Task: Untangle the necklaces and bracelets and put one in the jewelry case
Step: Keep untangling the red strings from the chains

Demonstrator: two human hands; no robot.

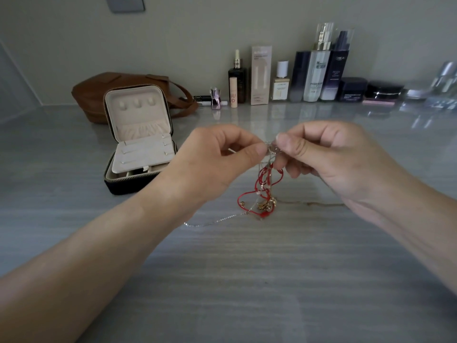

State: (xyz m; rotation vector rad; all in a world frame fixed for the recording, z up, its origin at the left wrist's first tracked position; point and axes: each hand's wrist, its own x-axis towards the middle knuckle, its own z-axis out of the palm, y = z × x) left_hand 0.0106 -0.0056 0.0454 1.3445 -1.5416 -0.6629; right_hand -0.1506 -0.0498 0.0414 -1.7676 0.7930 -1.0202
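A tangle of jewelry (265, 191) hangs between both hands above the grey table: red cord bracelets, a thin silver chain and gold pieces. My left hand (217, 157) and my right hand (329, 154) each pinch the top of the tangle with thumb and forefinger, fingertips almost meeting. The lower end of the tangle rests on the table. A silver chain (215, 221) trails left along the surface, and a gold chain (314, 203) trails right. The jewelry case (141, 142) stands open at the left, dark outside with a cream lining, its lid upright.
A brown leather bag (99, 95) lies behind the case. Several cosmetic bottles and jars (309, 78) line the back wall. The grey table (235, 280) stretches wide in front of my arms.
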